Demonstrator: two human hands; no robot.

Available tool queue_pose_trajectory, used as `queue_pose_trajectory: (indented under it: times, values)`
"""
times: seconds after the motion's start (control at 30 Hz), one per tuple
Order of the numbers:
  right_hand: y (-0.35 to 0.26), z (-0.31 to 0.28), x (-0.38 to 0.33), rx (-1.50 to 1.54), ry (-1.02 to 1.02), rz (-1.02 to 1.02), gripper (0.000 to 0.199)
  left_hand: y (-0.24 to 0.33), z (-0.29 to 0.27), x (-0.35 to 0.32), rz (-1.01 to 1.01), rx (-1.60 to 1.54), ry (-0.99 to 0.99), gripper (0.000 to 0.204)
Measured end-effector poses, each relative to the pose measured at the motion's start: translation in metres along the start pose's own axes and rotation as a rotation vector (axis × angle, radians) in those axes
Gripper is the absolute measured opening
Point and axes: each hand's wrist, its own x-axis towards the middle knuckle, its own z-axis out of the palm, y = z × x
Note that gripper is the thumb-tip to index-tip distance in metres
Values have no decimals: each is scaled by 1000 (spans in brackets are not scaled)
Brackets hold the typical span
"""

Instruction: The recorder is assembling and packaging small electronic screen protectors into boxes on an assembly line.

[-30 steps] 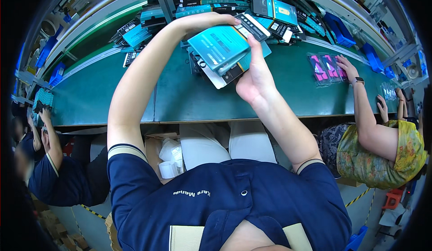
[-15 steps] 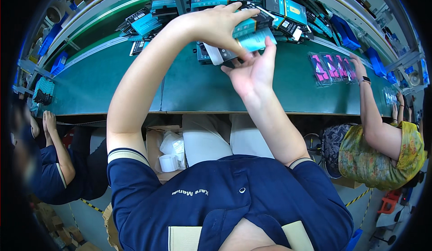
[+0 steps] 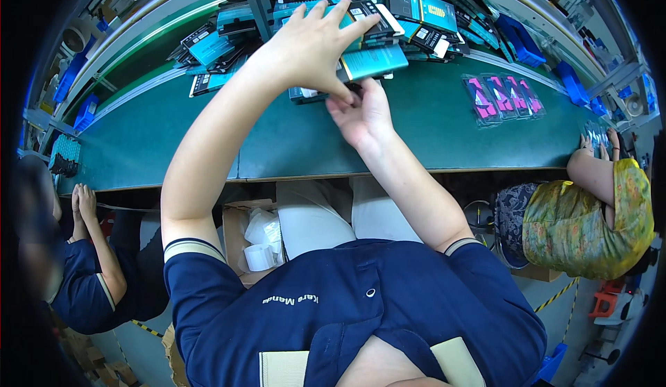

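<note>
My left hand [image 3: 316,43] lies spread, palm down, on a flat teal box [image 3: 373,62] at the far side of the green table [image 3: 173,137]. My right hand [image 3: 361,113] is under its near edge, fingers curled up against the box and a dark part beneath it. The box rests against a heap of similar teal and black boxes [image 3: 409,12]. What the fingers grip under the box is hidden.
Pink packets [image 3: 503,95] lie in a row to the right. More teal boxes [image 3: 215,47] sit at the left back. A person in a yellow-green top [image 3: 590,213] sits on my right, another in dark blue [image 3: 90,276] on my left. A cardboard carton with white rolls [image 3: 260,241] stands under the table.
Both hands have carried the teal box from near my chest side of the table away to the far pile, and it has gone from tilted to lying flat under my left palm.
</note>
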Motion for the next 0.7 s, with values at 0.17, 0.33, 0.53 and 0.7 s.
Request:
queue_pose_trajectory:
  times: [0.17, 0.33, 0.53, 0.7]
  values:
    - [-31, -17, 24, -98, 174, -103, 12, -6, 6, -6, -10, 66, 24, 105]
    - [-53, -21, 17, -209, 117, -4, 15, -6, 12, -2, -12, 51, 54, 95]
    - [-37, -51, 12, -224, 48, -50, 23, -1, 9, 2, 5, -48, -57, 90]
    - [-25, -40, 9, -122, -20, -96, 21, 0, 23, 6, 30, 50, 63, 85]
